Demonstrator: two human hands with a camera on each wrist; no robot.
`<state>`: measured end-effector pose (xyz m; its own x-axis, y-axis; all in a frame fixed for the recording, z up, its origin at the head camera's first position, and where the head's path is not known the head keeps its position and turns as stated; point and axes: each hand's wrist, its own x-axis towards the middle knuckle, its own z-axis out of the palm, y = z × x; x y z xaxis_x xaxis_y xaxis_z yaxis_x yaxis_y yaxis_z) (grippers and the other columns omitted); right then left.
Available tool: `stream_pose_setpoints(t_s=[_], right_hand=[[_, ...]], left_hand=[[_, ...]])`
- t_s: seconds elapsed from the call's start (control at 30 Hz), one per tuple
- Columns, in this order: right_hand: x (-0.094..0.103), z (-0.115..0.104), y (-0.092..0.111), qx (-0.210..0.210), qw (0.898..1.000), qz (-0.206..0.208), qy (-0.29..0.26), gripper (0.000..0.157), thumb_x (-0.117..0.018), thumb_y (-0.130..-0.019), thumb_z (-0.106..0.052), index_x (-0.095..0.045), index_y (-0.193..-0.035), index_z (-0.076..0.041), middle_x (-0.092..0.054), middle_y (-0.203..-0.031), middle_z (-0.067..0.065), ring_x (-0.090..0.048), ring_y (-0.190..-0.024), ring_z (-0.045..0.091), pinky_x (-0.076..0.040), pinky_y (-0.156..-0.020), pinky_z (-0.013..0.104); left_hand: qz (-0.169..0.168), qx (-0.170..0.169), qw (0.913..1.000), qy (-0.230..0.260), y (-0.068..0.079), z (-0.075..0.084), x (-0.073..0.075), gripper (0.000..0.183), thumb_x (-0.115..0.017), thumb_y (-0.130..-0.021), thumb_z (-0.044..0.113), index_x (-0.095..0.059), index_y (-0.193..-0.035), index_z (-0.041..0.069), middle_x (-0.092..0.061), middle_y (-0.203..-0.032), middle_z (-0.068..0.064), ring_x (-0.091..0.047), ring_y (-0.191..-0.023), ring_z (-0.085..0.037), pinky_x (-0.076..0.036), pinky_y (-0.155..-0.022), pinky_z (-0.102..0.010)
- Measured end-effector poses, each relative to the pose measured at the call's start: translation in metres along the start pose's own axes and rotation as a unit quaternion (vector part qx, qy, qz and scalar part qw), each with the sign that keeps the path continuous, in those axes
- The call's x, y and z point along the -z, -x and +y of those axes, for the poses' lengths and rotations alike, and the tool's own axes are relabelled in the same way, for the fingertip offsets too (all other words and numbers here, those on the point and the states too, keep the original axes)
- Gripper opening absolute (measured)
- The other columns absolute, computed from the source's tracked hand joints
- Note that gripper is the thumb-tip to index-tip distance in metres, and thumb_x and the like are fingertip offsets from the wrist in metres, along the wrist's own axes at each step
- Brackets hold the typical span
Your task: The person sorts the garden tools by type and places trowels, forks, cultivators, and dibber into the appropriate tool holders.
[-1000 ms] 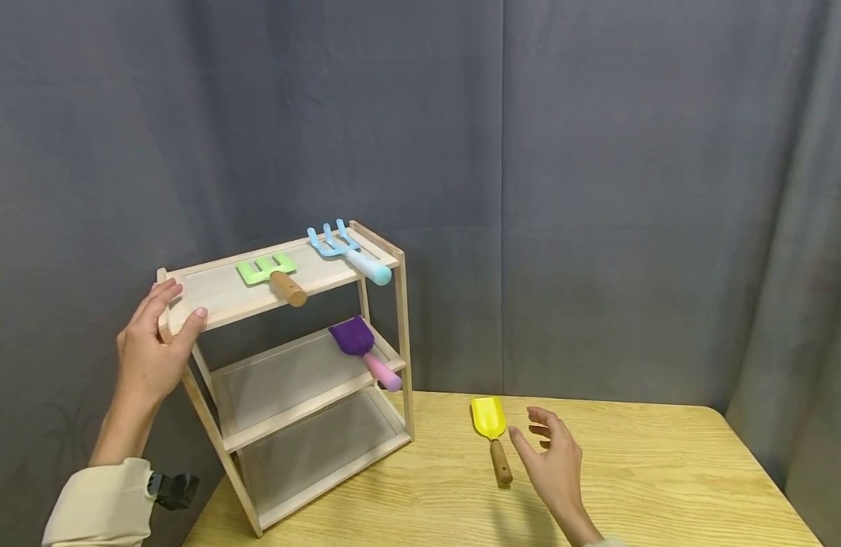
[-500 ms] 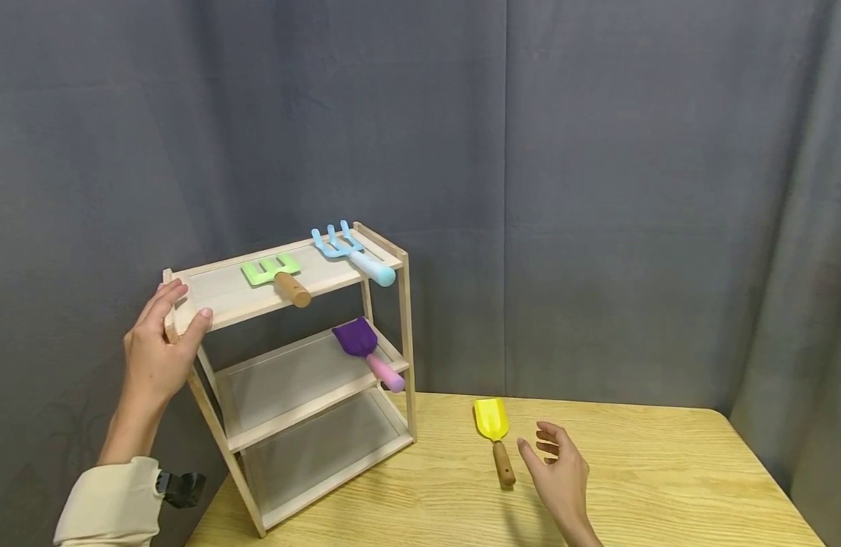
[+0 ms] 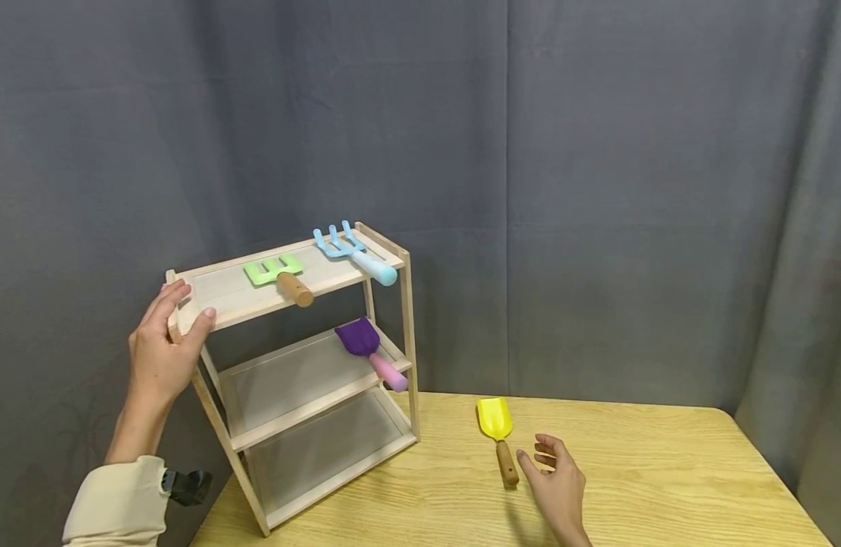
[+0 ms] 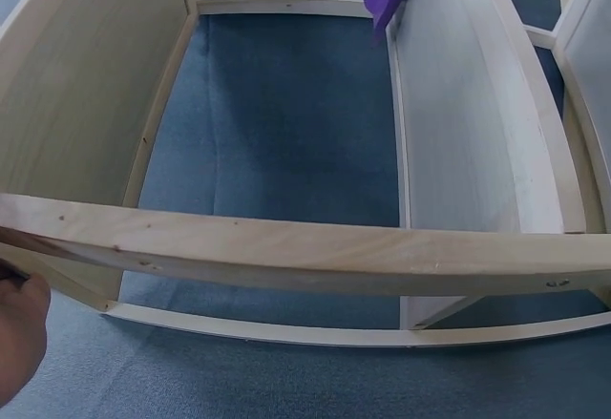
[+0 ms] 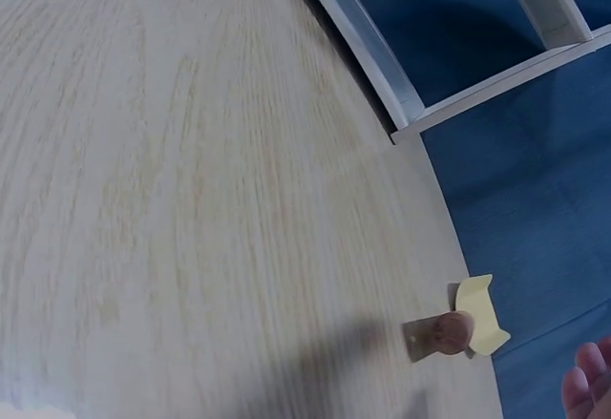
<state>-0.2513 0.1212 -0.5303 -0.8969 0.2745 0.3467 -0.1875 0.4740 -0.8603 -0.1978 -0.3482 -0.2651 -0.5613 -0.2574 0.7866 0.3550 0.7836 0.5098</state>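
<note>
My left hand (image 3: pixel 162 346) grips the top left corner of a three-tier wooden shelf rack (image 3: pixel 317 414), thumb at the front edge and fingers over the end. My right hand (image 3: pixel 558 486) hovers with loosely bent fingers just right of a yellow toy shovel (image 3: pixel 494 418), apart from its wooden handle and holding nothing. The shovel lies on the table, blade toward the curtain. In the right wrist view the same shovel (image 5: pixel 482 316) shows handle end first, and only fingertips (image 5: pixel 577 387) of my right hand appear.
On the top tier lie a green hand fork (image 3: pixel 273 269) and a light blue hand rake (image 3: pixel 372 267), handles overhanging the front. A purple shovel (image 3: pixel 358 336) with a pink handle rests on the middle tier. Grey curtains (image 3: pixel 598 197) stand behind the wooden table (image 3: pixel 666 471).
My right hand has drawn back a little toward me, down beside the shovel's handle. The whole head view has shifted slightly. My left hand stays on the rack's corner.
</note>
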Motion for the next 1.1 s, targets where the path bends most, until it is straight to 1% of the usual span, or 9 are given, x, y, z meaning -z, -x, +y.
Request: stream_pose_setpoints(t_s=[0.1, 0.27, 0.47, 0.6, 0.73, 0.93, 1.1], right_hand=[[0.000, 0.004, 0.001, -0.011, 1.000, -0.004, -0.002, 0.038, -0.074, -0.085, -0.019, -0.062, -0.115, 0.000, -0.067, -0.104, 0.017, -0.066, -0.093, 0.035, -0.055, -0.070, 0.036], [-0.002, 0.006, 0.003, -0.028, 0.999, -0.016, -0.011, 0.038, -0.073, -0.087, -0.019, -0.060, -0.116, 0.001, -0.065, -0.108, 0.021, -0.065, -0.094, 0.036, -0.056, -0.071, 0.036], [-0.004, 0.009, 0.009, -0.047, 0.998, -0.029, -0.014, 0.038, -0.072, -0.087, -0.020, -0.060, -0.116, 0.002, -0.064, -0.109, 0.022, -0.064, -0.095, 0.036, -0.056, -0.071, 0.037], [-0.007, 0.012, 0.013, -0.057, 0.998, -0.034, -0.014, 0.039, -0.071, -0.087, -0.020, -0.060, -0.116, 0.003, -0.064, -0.109, 0.023, -0.064, -0.095, 0.037, -0.056, -0.071, 0.039], [-0.010, 0.017, 0.013, -0.056, 0.998, -0.037, -0.012, 0.040, -0.071, -0.087, -0.021, -0.059, -0.116, 0.004, -0.064, -0.108, 0.023, -0.065, -0.094, 0.037, -0.055, -0.072, 0.042], [-0.015, 0.025, 0.014, -0.064, 0.997, -0.049, -0.004, 0.041, -0.072, -0.087, -0.019, -0.058, -0.116, 0.007, -0.064, -0.108, 0.024, -0.065, -0.092, 0.038, -0.056, -0.070, 0.040], [-0.016, 0.028, 0.015, -0.075, 0.995, -0.061, 0.001, 0.043, -0.072, -0.088, -0.021, -0.058, -0.115, 0.009, -0.063, -0.106, 0.025, -0.066, -0.091, 0.038, -0.056, -0.070, 0.039]], left_hand=[[-0.002, 0.001, 1.0000, 0.003, 0.000, 0.000, -0.002, 0.048, -0.065, -0.089, 0.018, -0.057, -0.132, -0.003, -0.049, -0.142, -0.015, -0.036, -0.136, -0.025, -0.026, -0.110, -0.038], [-0.011, 0.009, 0.9999, 0.000, -0.001, 0.001, -0.001, 0.049, -0.064, -0.090, 0.019, -0.055, -0.133, -0.001, -0.047, -0.144, -0.013, -0.035, -0.137, -0.023, -0.025, -0.111, -0.041], [-0.002, 0.002, 1.0000, 0.000, -0.001, -0.001, -0.002, 0.048, -0.066, -0.088, 0.019, -0.058, -0.131, -0.002, -0.050, -0.141, -0.014, -0.037, -0.135, -0.027, -0.026, -0.110, -0.043], [0.003, -0.001, 1.0000, 0.002, -0.001, -0.004, -0.002, 0.048, -0.066, -0.087, 0.017, -0.058, -0.130, -0.002, -0.051, -0.140, -0.014, -0.038, -0.135, -0.029, -0.026, -0.110, -0.042], [0.005, 0.000, 1.0000, 0.004, -0.001, -0.004, -0.001, 0.047, -0.066, -0.087, 0.016, -0.058, -0.130, -0.002, -0.050, -0.141, -0.014, -0.038, -0.135, -0.028, -0.026, -0.110, -0.040], [0.003, 0.002, 1.0000, 0.003, 0.000, -0.003, -0.001, 0.047, -0.066, -0.088, 0.016, -0.058, -0.131, -0.003, -0.050, -0.141, -0.014, -0.038, -0.135, -0.027, -0.026, -0.110, -0.040], [0.003, 0.001, 1.0000, 0.005, 0.000, -0.003, -0.002, 0.048, -0.066, -0.087, 0.016, -0.058, -0.130, -0.003, -0.050, -0.141, -0.014, -0.038, -0.135, -0.027, -0.025, -0.110, -0.038]])
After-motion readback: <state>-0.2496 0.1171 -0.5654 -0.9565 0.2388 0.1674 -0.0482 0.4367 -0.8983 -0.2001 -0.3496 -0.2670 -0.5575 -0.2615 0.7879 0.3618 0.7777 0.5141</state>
